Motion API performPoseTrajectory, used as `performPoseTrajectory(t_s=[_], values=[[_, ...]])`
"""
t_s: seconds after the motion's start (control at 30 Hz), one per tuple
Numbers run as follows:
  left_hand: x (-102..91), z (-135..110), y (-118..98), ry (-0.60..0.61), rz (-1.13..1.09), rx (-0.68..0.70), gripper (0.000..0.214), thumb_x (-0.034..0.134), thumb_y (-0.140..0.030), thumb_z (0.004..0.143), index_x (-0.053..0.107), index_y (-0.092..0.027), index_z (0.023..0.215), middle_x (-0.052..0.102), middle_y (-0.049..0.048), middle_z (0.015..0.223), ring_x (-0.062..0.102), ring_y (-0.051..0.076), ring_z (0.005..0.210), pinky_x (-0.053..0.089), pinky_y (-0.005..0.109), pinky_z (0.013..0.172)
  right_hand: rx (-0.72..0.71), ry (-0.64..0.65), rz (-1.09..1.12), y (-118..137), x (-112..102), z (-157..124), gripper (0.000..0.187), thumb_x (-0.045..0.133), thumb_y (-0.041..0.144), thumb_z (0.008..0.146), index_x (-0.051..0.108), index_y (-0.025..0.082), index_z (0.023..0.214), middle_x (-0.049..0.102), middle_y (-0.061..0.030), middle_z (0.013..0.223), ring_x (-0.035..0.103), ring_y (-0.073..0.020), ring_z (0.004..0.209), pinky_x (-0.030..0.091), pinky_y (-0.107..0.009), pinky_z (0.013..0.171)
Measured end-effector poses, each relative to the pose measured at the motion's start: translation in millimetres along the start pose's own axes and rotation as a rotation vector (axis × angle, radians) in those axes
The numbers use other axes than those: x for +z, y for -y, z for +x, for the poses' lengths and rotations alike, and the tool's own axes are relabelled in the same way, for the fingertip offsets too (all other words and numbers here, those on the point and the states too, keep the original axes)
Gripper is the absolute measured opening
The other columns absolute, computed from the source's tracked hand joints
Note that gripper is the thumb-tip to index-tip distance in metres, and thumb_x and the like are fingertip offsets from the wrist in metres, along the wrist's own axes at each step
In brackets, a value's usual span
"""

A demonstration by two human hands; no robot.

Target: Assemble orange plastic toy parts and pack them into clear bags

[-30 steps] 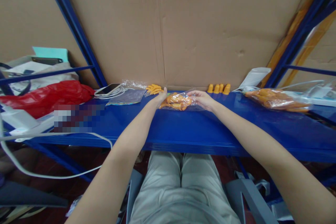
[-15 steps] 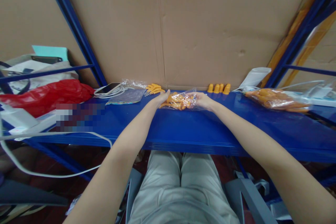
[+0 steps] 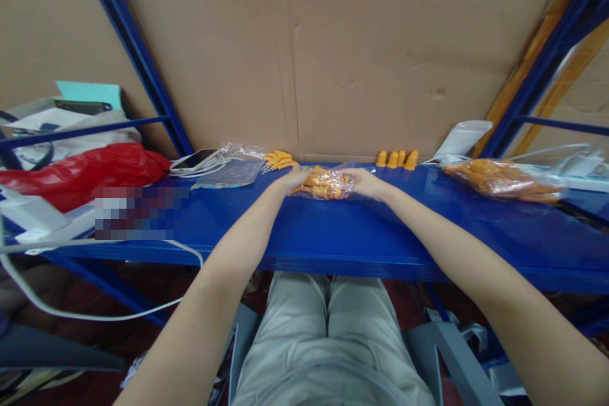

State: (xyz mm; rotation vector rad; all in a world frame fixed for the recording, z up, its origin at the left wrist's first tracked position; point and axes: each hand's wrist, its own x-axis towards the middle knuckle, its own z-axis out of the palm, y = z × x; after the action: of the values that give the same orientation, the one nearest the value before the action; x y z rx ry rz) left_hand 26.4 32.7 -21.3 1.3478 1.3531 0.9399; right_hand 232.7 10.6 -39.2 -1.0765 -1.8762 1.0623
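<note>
A small clear plastic bag of orange finger cots (image 3: 323, 183) lies at the back middle of the blue shelf (image 3: 333, 235). My left hand (image 3: 294, 177) grips its left end and my right hand (image 3: 360, 181) grips its right end, fingers curled on the plastic. Behind the left hand lies a small heap of loose orange cots (image 3: 279, 159). Several orange cots (image 3: 396, 159) stand upright in a row behind the right hand, against the cardboard wall.
A bigger bag of orange cots (image 3: 499, 179) lies to the right, beside a white pouch (image 3: 462, 138) and white cables. To the left are a phone with a white cable (image 3: 197, 162), a clear packet (image 3: 231, 171) and a red bag (image 3: 80, 172). Blue rack posts stand on both sides.
Both hands have closed in on the small bag's ends and pushed it slightly back toward the cardboard wall; the bag looks more bunched up than before.
</note>
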Motion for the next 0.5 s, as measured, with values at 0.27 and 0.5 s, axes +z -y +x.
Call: performPoseTrajectory(t_s=[0.27, 0.5], values=[[-3.6, 0, 1, 0.019, 0.063, 0.033, 0.054, 0.059, -0.029, 0.092, 0.038, -0.015, 0.141, 0.061, 0.0176, 0.13, 0.063, 0.027, 0.115, 0.053, 0.035, 0.094, -0.033, -0.164, -0.256, -5, -24, 2, 0.021, 0.078, 0.021, 0.071, 0.07, 0.015, 0.089, 0.068, -0.0015, 0.074, 0.057, -0.0081, 0.05, 0.051, -0.021, 0.05], [-5.1, 1, 1, 0.001, 0.145, 0.064, 0.048, 0.056, -0.029, 0.093, 0.042, -0.011, 0.136, 0.061, 0.0199, 0.131, 0.06, 0.029, 0.118, 0.052, 0.034, 0.093, 0.045, -0.141, -0.237, -8, -24, 2, 0.022, 0.079, 0.024, 0.071, 0.068, 0.015, 0.087, 0.064, -0.0003, 0.068, 0.053, -0.0072, 0.044, 0.045, -0.019, 0.042]])
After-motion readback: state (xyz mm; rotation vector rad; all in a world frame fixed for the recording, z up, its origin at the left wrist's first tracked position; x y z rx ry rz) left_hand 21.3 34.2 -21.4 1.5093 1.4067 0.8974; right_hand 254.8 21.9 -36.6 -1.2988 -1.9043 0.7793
